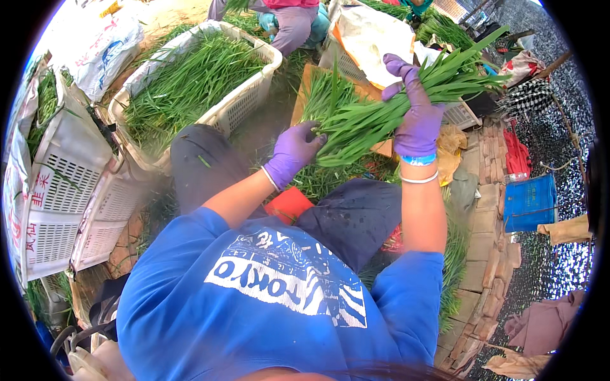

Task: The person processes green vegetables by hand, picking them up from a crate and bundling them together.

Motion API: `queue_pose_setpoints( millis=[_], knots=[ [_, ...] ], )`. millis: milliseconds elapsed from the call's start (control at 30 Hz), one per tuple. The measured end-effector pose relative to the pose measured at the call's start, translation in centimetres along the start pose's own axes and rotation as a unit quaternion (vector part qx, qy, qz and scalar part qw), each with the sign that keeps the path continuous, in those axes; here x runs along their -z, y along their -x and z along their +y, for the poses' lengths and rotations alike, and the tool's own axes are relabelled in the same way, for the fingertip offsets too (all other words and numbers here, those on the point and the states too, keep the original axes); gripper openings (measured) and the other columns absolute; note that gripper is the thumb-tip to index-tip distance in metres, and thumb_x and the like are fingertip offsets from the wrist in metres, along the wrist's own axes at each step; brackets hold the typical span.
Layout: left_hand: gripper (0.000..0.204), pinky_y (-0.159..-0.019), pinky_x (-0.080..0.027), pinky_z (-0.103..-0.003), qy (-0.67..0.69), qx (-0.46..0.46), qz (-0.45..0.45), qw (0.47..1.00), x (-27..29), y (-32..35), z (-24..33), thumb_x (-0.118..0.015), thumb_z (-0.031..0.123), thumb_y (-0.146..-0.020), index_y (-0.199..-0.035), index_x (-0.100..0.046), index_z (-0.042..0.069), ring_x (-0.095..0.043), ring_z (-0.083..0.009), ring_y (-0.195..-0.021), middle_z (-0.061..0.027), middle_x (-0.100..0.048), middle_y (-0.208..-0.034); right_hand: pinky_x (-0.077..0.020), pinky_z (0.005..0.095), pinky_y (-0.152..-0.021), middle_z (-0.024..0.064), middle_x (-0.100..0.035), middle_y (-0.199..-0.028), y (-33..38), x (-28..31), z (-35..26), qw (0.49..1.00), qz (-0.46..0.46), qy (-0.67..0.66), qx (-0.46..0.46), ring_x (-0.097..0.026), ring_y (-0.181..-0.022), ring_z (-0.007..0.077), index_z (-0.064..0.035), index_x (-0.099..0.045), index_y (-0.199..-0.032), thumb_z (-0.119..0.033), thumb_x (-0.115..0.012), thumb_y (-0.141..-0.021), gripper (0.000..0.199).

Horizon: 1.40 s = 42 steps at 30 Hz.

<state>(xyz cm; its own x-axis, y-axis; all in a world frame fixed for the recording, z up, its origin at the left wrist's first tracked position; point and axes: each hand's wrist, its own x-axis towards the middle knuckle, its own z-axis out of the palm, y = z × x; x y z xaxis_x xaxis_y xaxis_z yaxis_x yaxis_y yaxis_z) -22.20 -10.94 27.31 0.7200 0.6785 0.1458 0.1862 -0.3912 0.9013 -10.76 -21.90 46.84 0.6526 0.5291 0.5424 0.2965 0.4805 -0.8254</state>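
We find the bunch of green leaves [368, 126] right of centre in the frame's upper half, slanting up to the right. We note the purple-gloved right hand [416, 117] clasping its middle, some fingers extended. The left hand [295, 152], likewise gloved, curls at its lower left end; we cannot tell whether it pinches. Upper left, we record a white crate [240, 113] holding greens [190, 82].

Brick edging [485, 244] at right; blue container [530, 203] beside it, red fabric [516, 152] above, brownish cloth [548, 324] below.
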Motion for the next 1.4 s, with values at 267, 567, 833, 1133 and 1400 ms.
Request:
queue_pose_setpoints(
  millis=[267, 567, 833, 1133, 1400],
  knots=[
    [0.032, -0.068, -0.052, -0.027, 0.12, 0.026, -0.042, 0.992, -0.1, 0.2, -4.1, -0.065, 0.004, -0.086, -0.118, -0.069, 0.003, -0.063, -0.0113, -0.072, -0.0074, -0.07, -0.087, -0.0508, 0.0239, -0.059, 0.0126, -0.069, -0.112, 0.9, 3.6, -0.7, 0.991, 0.125, 0.012, -0.052, -0.06, -0.07, 0.0114, 0.0033, -0.066, -0.111, -0.02, -0.058, -0.1, 0.027],
    [0.053, -0.081, -0.054, -0.032, -0.174, 0.053, -0.266, 0.947, 0.5, 2.5, -11.9, -0.068, 0.02, -0.088, -0.134, -0.054, -0.005, -0.068, -0.0204, -0.092, -0.0155, -0.07, -0.103, -0.0501, 0.0229, -0.057, 0.0075, -0.068, -0.117, 0.3, 12.8, -2.7, 0.968, 0.189, -0.165, -0.011, -0.058, -0.068, 0.0099, -0.0004, -0.067, -0.116, -0.017, -0.063, -0.097, 0.026],
    [0.039, -0.08, -0.056, -0.031, -0.035, -0.177, 0.012, 0.983, 2.0, 2.3, -3.0, -0.074, 0.015, -0.088, -0.127, -0.066, 0.009, -0.071, -0.018, -0.085, -0.0121, -0.072, -0.103, -0.0459, 0.0219, -0.056, 0.0049, -0.068, -0.108, 0.9, 11.4, -2.2, 0.969, 0.205, -0.136, -0.034, -0.058, -0.065, 0.0094, -0.0016, -0.068, -0.109, -0.015, -0.063, -0.096, 0.019],
    [0.061, -0.064, -0.054, -0.037, -0.214, -0.293, -0.087, 0.928, 1.4, 4.7, -1.1, -0.072, 0.014, -0.083, -0.14, -0.052, 0.014, -0.069, -0.0265, -0.074, -0.0047, -0.07, -0.088, -0.0498, 0.0236, -0.056, 0.0076, -0.068, -0.115, 1.3, 8.9, -0.4, 0.975, 0.141, -0.171, 0.012, -0.056, -0.064, 0.0109, 0.0007, -0.064, -0.11, -0.022, -0.059, -0.1, 0.025],
    [0.025, -0.051, -0.041, -0.039, -0.466, -0.39, -0.018, 0.794, -1.6, 5.1, -3.2, -0.063, 0.022, -0.086, -0.108, -0.068, 0.008, -0.054, -0.0228, -0.052, -0.0033, -0.055, -0.064, -0.049, 0.0245, -0.056, 0.004, -0.068, -0.093, 1.4, 8.4, 0.9, 0.971, 0.206, -0.115, -0.036, -0.055, -0.062, 0.0104, -0.0016, -0.07, -0.113, -0.023, -0.06, -0.098, 0.028]
  ],
)
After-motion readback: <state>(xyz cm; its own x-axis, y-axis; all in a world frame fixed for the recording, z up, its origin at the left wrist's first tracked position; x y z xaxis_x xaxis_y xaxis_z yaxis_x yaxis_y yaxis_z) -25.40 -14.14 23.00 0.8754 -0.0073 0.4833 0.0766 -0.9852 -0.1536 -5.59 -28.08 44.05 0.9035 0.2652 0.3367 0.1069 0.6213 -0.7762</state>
